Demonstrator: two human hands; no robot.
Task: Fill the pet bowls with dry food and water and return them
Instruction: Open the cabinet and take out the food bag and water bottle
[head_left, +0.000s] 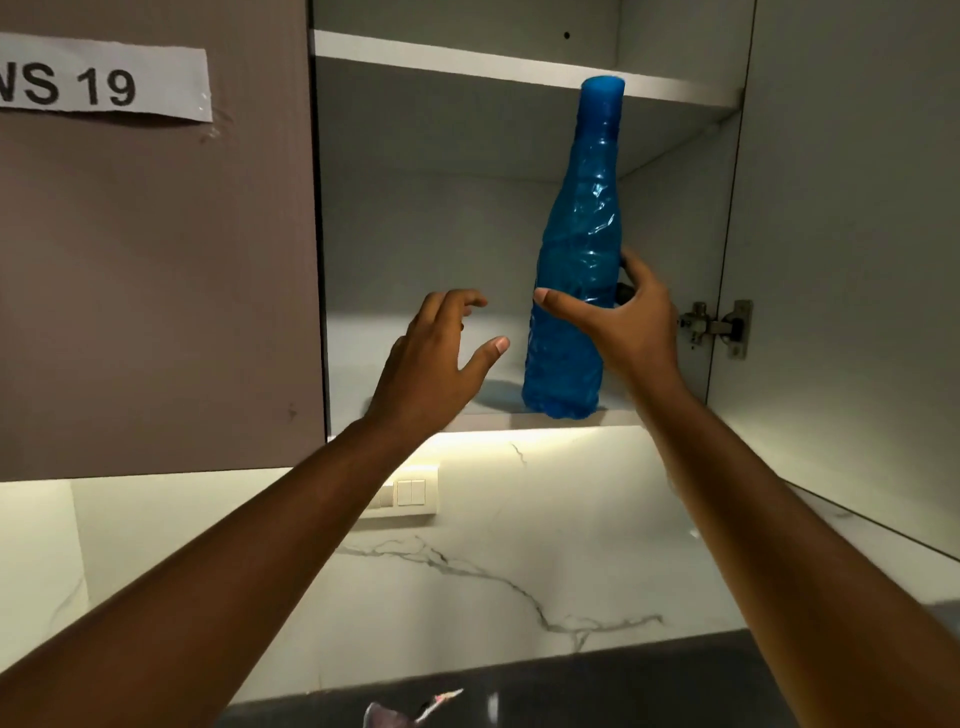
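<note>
Bowls: none in view, so nothing shows any filling done yet; I'd judge the task early, at the fetch-the-water stage.

Left to right:
- cupboard door (156, 260), closed, with a paper label (104, 78) reading "WS 19".
- left hand (431, 358) raised at the open cupboard, fingers spread, holding nothing, just beside the bottle but not touching it.
- blue bottle (576, 249), upright with a slight tilt, base at the front edge of the lower shelf (415, 332); can't tell if the base rests on it or is just off it. Water level not readable through the crinkled plastic.
- right hand (623, 317) wrapped around the bottle's lower half, thumb in front, fingers behind.
- open door with its hinge (719, 327) on the far right.

Dark worktop (649, 691) below, something pale on it, too cut off to name.

Left, by my reading: get the bottle down, pour water, dry food, bowls back in place.
</note>
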